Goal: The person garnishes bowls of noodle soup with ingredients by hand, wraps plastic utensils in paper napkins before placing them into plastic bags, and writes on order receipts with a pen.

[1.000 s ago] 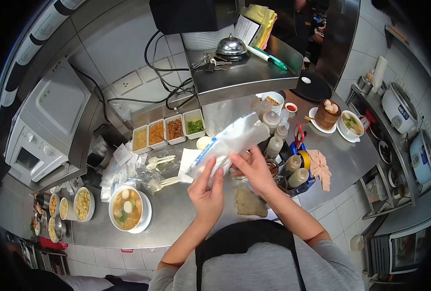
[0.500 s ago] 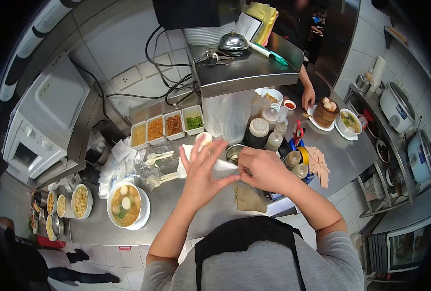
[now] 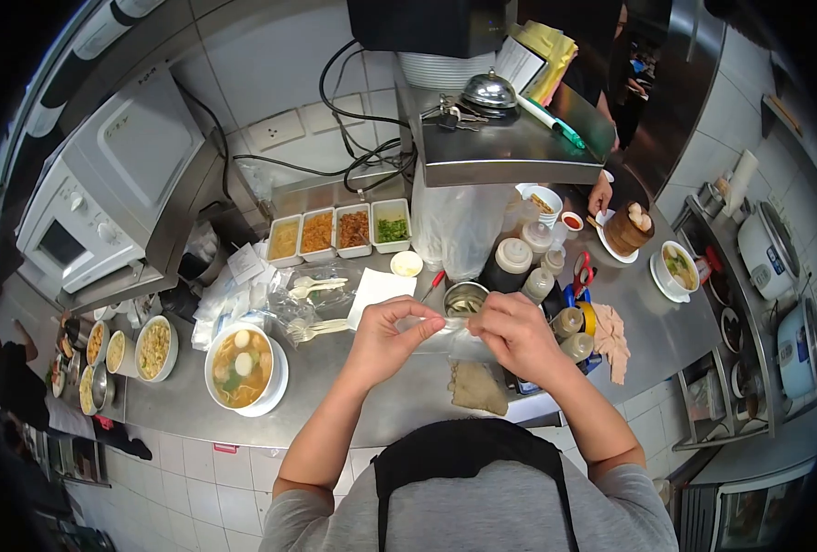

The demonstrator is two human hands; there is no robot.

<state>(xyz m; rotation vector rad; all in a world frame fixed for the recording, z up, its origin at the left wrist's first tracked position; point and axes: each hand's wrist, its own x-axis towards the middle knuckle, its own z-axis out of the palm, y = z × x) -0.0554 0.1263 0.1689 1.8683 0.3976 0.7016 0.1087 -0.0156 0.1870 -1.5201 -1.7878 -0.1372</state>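
Observation:
My left hand (image 3: 392, 336) is closed, thumb and fingertips pinched together. Just to its right, my right hand (image 3: 517, 333) is closed in a similar pinch. A thin, see-through plastic bag (image 3: 464, 343) hangs between them, its edge at the fingertips of both. Beyond the hands stands a metal container (image 3: 465, 299) with something pale inside. White paper (image 3: 381, 289) lies behind my left hand, beside a small white cup (image 3: 406, 264). A folded brown cloth (image 3: 478, 387) rests below my right hand.
At left sits a noodle soup bowl (image 3: 240, 366) on a plate. Trays of toppings (image 3: 336, 232) line the back, under a metal shelf (image 3: 519, 164). Squeeze bottles (image 3: 508, 264) crowd the right of the hands. Farther right, a co-worker's hand (image 3: 600, 195) is beside a bamboo steamer (image 3: 626, 230).
My left hand has gone from spread fingers to a pinch on the plastic. The white paper shows more fully behind it. The whole view has shifted, moving the counter items rightward.

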